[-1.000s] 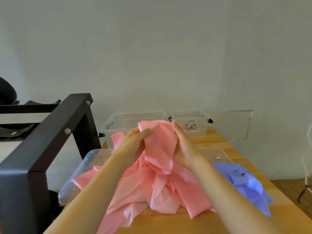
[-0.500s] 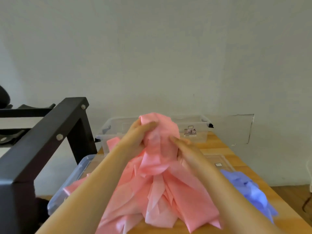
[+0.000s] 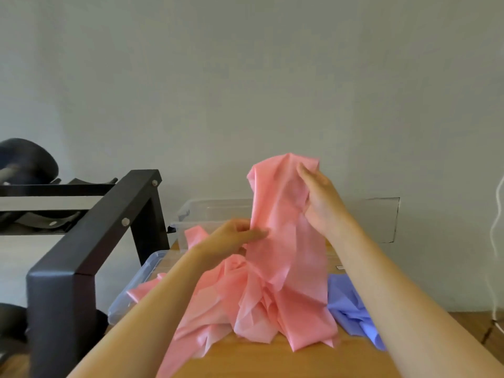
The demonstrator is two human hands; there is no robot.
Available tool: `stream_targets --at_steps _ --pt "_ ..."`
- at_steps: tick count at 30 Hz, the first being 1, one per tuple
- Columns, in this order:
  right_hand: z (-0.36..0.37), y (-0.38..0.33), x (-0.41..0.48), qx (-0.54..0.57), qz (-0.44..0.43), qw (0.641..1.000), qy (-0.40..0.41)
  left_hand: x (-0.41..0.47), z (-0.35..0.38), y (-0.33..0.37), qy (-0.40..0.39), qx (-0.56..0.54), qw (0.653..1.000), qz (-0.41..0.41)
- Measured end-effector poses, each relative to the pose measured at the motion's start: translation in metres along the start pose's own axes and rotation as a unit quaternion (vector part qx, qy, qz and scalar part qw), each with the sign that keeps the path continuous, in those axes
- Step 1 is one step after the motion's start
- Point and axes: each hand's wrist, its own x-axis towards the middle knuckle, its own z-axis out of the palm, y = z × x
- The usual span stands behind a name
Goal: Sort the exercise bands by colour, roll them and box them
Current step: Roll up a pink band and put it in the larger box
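Lying nearest on the wooden counter [image 3: 272, 361] is a pink heap [image 3: 245, 304] of thin, glossy, crumpled exercise bands, its loose ends spilling towards the near left. How many bands are tangled in it cannot be counted. Just right of the heap, touching it, sits one smaller bunch of blue bands [image 3: 351, 309], equally creased.

One pink band [image 3: 281, 219] stands up out of the heap. Its long axis runs close to vertical, with the lower end still buried in the pile and the upper end pointing at the ceiling. Two hands hold it. The right hand [image 3: 319, 203] grips the band near its top, fingers pointing upward along the sheet. The left hand [image 3: 234, 236] is lower and pinches the band's left edge between thumb and fingers.

Two clear plastic boxes show plainly: a low box [image 3: 136, 285] at the near left, partly under the heap, and a far box [image 3: 212, 214] behind the hands. A black rack [image 3: 90, 241] stands left of the counter with one dark dumbbell [image 3: 27, 162] on it, and a pale wall [image 3: 245, 77] lies beyond.
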Motion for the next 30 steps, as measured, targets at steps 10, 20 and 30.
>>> stream_targets --at_steps 10,20,30 --pt "-0.027 0.023 -0.050 -0.070 0.190 0.976 -0.085 -0.001 0.029 0.030 0.093 -0.196 0.976 0.034" --pt "-0.041 0.027 -0.053 -0.156 0.070 0.985 -0.010 0.017 0.027 0.024 0.060 -0.177 0.981 0.050" --pt "-0.034 0.024 -0.019 0.086 0.052 0.994 -0.037 0.020 0.026 -0.030 -0.100 -0.207 0.972 -0.048"
